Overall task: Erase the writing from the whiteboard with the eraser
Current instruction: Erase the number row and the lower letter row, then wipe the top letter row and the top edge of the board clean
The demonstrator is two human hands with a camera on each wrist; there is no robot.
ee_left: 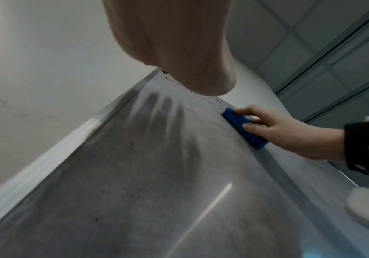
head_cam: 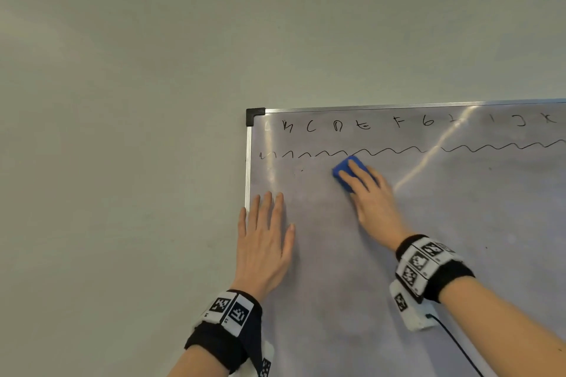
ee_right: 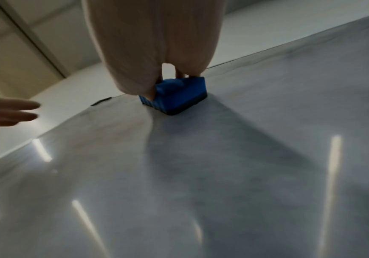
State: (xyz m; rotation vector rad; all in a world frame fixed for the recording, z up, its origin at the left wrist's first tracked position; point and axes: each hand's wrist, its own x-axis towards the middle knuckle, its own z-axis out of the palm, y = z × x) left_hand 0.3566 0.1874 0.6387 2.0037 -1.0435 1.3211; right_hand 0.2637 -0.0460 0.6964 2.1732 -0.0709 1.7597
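Observation:
A whiteboard (head_cam: pixel 428 223) with a metal frame hangs on the wall. Black letters (head_cam: pixel 398 123) run along its top, and a black wavy line (head_cam: pixel 389 150) lies below them. My right hand (head_cam: pixel 372 202) grips a blue eraser (head_cam: pixel 344 173) and holds it flat on the board just under the wavy line. The eraser (ee_right: pixel 176 97) has a dark felt base on the surface; it also shows in the left wrist view as a blue eraser (ee_left: pixel 243 127). My left hand (head_cam: pixel 265 236) lies flat with straight fingers on the board near its left edge.
The board's left frame (head_cam: pixel 248 168) and black corner cap (head_cam: pixel 254 115) border a plain grey wall (head_cam: pixel 122 131). A black cable (head_cam: pixel 456 343) runs down from the right wrist device. Light streaks reflect on the board.

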